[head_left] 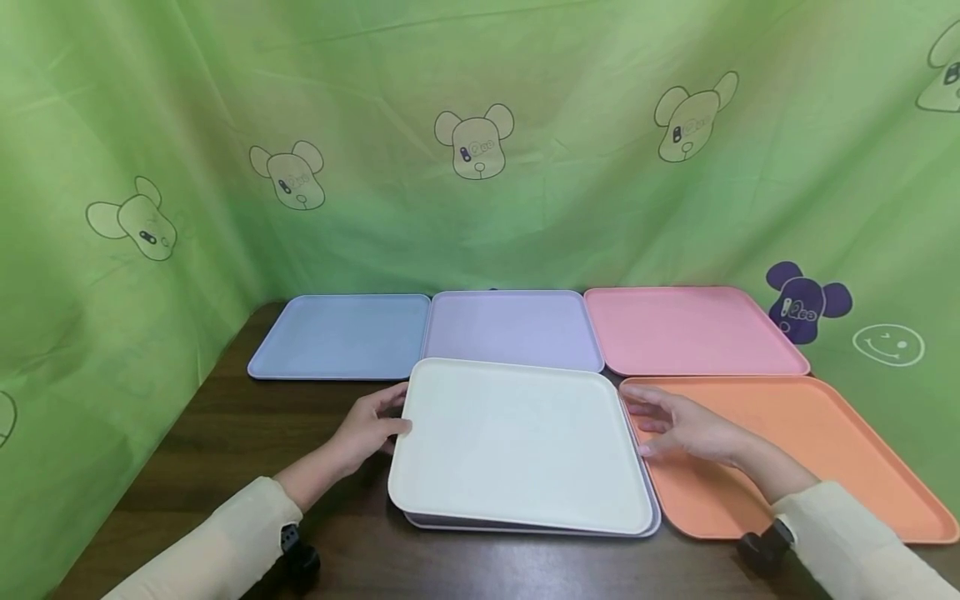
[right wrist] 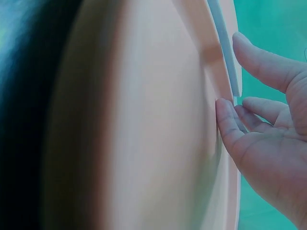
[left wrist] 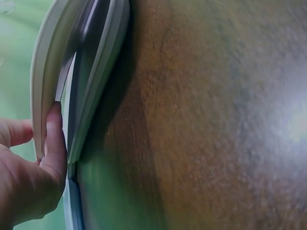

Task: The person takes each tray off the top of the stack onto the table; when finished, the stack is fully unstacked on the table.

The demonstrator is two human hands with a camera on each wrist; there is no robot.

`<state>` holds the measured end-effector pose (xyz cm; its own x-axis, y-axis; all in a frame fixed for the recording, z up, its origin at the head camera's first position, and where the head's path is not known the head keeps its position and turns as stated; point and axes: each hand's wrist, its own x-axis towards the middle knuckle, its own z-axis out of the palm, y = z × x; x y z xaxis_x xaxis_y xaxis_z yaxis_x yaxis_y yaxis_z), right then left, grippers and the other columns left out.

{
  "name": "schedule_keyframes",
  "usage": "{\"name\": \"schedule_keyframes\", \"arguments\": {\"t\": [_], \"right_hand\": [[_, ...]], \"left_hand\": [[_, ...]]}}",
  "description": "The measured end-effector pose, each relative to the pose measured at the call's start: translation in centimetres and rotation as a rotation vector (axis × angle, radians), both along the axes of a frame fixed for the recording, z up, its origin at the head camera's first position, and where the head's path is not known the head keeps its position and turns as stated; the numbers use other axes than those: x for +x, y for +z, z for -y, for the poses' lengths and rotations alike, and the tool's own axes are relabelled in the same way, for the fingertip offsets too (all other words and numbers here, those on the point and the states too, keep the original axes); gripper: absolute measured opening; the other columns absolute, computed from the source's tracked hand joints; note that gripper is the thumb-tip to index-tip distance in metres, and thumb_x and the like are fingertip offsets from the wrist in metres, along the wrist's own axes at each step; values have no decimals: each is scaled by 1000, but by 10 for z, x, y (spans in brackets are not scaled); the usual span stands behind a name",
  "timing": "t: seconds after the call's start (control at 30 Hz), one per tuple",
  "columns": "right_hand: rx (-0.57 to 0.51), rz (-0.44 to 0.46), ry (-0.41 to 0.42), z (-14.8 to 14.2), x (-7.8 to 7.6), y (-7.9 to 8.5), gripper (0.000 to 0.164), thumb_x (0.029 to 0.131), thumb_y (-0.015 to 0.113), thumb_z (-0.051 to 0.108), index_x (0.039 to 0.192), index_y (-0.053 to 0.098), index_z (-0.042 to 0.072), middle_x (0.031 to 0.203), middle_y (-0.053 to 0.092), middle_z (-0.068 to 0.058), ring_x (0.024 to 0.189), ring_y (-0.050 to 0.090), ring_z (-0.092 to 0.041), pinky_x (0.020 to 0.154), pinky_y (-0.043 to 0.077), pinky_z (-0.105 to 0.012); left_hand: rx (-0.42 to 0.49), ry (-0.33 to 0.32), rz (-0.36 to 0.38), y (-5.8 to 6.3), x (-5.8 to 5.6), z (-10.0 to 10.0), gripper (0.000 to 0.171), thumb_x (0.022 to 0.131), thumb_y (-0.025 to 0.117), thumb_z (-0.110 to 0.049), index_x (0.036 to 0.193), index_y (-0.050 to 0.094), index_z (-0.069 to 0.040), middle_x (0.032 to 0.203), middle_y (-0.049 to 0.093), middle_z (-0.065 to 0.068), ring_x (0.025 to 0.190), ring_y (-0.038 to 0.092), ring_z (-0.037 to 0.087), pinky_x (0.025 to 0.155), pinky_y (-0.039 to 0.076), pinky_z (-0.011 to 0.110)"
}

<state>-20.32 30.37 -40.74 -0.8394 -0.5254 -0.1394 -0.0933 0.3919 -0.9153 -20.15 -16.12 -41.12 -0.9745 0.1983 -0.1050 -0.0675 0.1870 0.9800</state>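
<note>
A white tray [head_left: 517,442] lies on a lavender-grey tray [head_left: 656,518] in front of me, covering most of it. My left hand [head_left: 367,427] pinches the white tray's left edge, thumb on the top rim and fingers beneath. In the left wrist view, that edge [left wrist: 39,91] is raised, with a gap above the tray under it. At the right side of the stack is my right hand [head_left: 686,429], thumb tip close to the trays' edge and fingers loosely extended over an orange tray [head_left: 817,450]. The right wrist view has its fingertips [right wrist: 224,109] right at the rims.
Along the back of the dark wooden table [head_left: 180,475] lie a blue tray [head_left: 345,333], a lavender tray [head_left: 513,329] and a pink tray [head_left: 690,329] in a row. The orange tray sits in front of the pink one. A green printed curtain [head_left: 390,225] hangs behind and beside the table.
</note>
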Motion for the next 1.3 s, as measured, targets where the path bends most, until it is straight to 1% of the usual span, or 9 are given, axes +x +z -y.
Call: {"name": "schedule_keyframes", "arguments": {"t": [0.13, 0.23, 0.43, 0.6, 0.7, 0.83, 0.97, 1.07, 1.3], "right_hand": [[7, -9, 6, 0, 0, 0, 95, 81, 76, 7, 148, 14, -13, 148, 22, -39, 130, 33, -54, 101, 41, -39], [8, -7, 7, -1, 0, 1, 95, 80, 77, 7, 149, 14, -13, 148, 21, -39, 130, 33, -54, 101, 41, -37], [-4, 1, 13, 2, 1, 3, 95, 80, 76, 6, 148, 12, -14, 147, 20, -40, 130, 32, -55, 99, 42, -39], [-4, 11, 3, 1, 1, 1, 96, 80, 76, 5, 149, 12, -13, 148, 18, -41, 130, 32, -56, 98, 44, -37], [-8, 20, -8, 0, 0, -1, 96, 79, 76, 4, 149, 12, -13, 148, 18, -40, 130, 31, -56, 97, 45, -33], [-10, 24, -14, -2, -1, -5, 97, 79, 76, 5, 149, 12, -12, 148, 18, -40, 130, 30, -56, 96, 45, -27], [-3, 18, -9, -2, -2, -4, 97, 79, 76, 6, 149, 12, -12, 148, 18, -40, 130, 31, -56, 97, 45, -30], [0, 22, -9, -1, -1, -2, 97, 79, 76, 5, 149, 12, -12, 148, 18, -40, 130, 31, -56, 97, 45, -32], [-2, 31, -19, 0, -1, -2, 96, 79, 76, 4, 149, 13, -12, 148, 20, -40, 130, 32, -55, 97, 45, -34]], "left_hand": [[38, 37, 26, 1, 0, 1, 58, 87, 61, 7, 142, 47, -1, 122, 57, 22, 80, 66, 23, 60, 57, 40], [55, 67, 45, 1, 0, 2, 56, 88, 61, 6, 142, 48, -1, 120, 59, 21, 78, 66, 21, 58, 56, 37], [68, 125, 44, 2, 2, 9, 51, 90, 61, 4, 140, 50, -1, 115, 62, 18, 76, 66, 17, 56, 54, 32], [45, 157, 33, 3, 3, 19, 48, 92, 60, 1, 139, 51, -2, 115, 61, 18, 79, 66, 18, 59, 55, 33], [21, 184, 29, 5, 4, 26, 47, 93, 60, 0, 140, 51, -2, 117, 60, 19, 80, 66, 17, 60, 55, 33], [18, 222, 29, 6, 4, 36, 47, 93, 60, 0, 139, 51, -1, 116, 61, 18, 78, 66, 15, 60, 55, 32], [27, 242, 27, 6, 4, 45, 46, 94, 60, -1, 139, 51, 0, 113, 63, 15, 78, 66, 13, 62, 55, 31], [22, 261, 23, 6, 3, 51, 45, 94, 60, -1, 139, 51, 1, 115, 62, 16, 80, 65, 11, 66, 55, 29], [-44, 321, 6, 9, 1, 66, 44, 96, 59, -4, 138, 51, 2, 122, 57, 19, 92, 56, 6, 71, 51, 20]]}}
